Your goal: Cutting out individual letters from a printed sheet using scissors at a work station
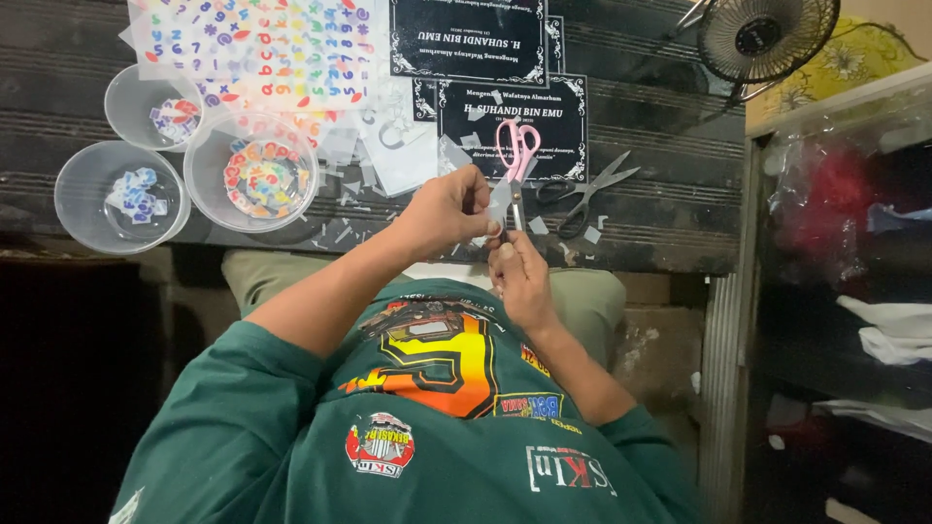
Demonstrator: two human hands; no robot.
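Observation:
My left hand [447, 209] pinches a small clear piece of sticker sheet [499, 200] just above the near edge of the dark wooden table [660, 223]. My right hand [519, 277] is right below it, fingertips closed at the piece's lower edge; what they pinch is too small to make out. Pink-handled scissors [520, 150] lie on a black plaque [563, 116] just beyond the hands, blades pointing toward me. Neither hand is on the handles.
Black scissors [587, 194] lie to the right of the pink ones. Three clear bowls [121, 199] [155, 107] [254, 175] with cut colourful stickers stand at the left, below sheets of letter and number stickers [252, 44]. Paper scraps litter the table. A fan [767, 34] and a cluttered shelf [845, 243] are at the right.

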